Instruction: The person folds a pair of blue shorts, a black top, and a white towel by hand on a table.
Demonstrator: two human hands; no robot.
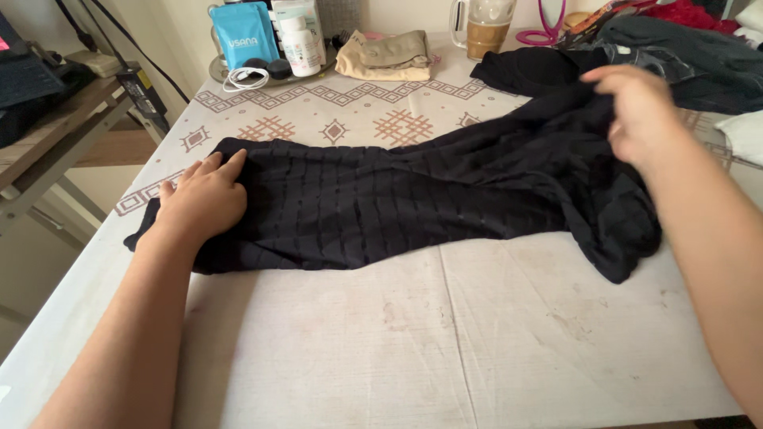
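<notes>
A black garment of textured, grid-patterned fabric lay spread lengthwise across the white table, from near the left edge toward the far right. Its left end lay flat beneath the left hand, palm down with fingers extended. Its right end was bunched and lifted where the right hand gripped the cloth. A loose fold drooped onto the table at the lower right.
</notes>
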